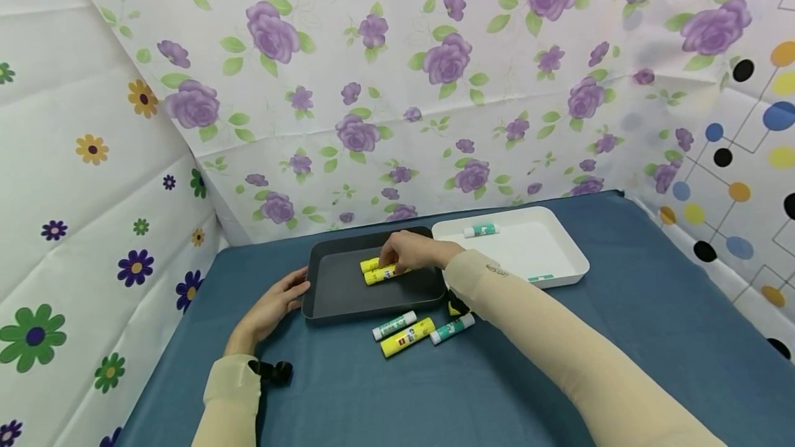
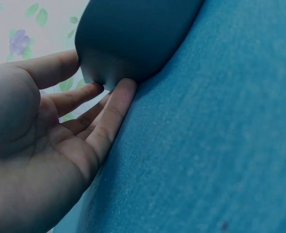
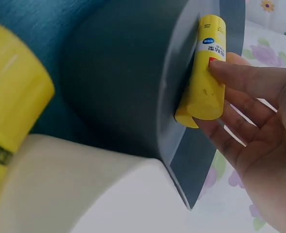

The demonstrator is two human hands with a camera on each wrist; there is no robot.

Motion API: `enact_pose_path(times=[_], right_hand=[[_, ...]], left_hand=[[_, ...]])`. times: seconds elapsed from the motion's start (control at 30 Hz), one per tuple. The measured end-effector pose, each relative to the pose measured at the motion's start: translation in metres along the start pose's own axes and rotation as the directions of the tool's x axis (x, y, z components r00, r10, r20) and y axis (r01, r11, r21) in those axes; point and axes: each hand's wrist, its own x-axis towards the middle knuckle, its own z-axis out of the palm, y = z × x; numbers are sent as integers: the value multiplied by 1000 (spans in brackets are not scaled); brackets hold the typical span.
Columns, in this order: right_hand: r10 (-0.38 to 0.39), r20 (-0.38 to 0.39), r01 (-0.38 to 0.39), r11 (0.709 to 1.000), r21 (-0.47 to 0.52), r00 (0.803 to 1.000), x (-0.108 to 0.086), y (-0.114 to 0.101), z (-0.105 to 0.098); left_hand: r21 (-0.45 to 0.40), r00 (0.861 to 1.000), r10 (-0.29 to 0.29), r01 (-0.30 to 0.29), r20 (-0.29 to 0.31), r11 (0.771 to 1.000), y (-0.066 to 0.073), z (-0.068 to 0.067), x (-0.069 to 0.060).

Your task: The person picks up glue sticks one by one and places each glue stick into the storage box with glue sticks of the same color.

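Observation:
My right hand (image 1: 415,251) reaches into the dark grey tray (image 1: 338,299) and pinches a yellow glue stick (image 3: 211,77) between thumb and fingers. Beside it in the tray lies a second yellow glue stick (image 1: 369,265), mostly hidden by the hand in the right wrist view. At the tray's left end, my left hand (image 1: 273,309) touches the outer wall with its thumb and fairly straight fingers. In front of the tray, a yellow glue stick (image 1: 408,337) lies between two green-and-white ones, a left one (image 1: 395,325) and a right one (image 1: 453,329).
A white tray (image 1: 515,254) adjoins the dark one on the right. Inside it lies a green-and-white glue stick (image 1: 481,230), and a strip of green shows at its near wall. Another yellow glue stick (image 1: 455,309) is partly hidden below my right wrist. Flowered cloth (image 1: 373,88) hangs behind the table.

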Motion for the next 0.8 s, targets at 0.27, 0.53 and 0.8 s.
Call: enact_pose_path(times=[0.27,0.53,0.8], right_hand=[[8,26,-5,993,-119,1000,0,-6,1],[-6,41,15,974,-225,999,1,-8,6],[-23,34,33,942,-334,999,1,-13,8]], left_hand=[[-4,1000,3,-3,10,1000,-1,-1,-1],[2,1000,1,-1,5,1000,-2,-2,0],[1,1000,4,-4,5,1000,-3,-2,0]])
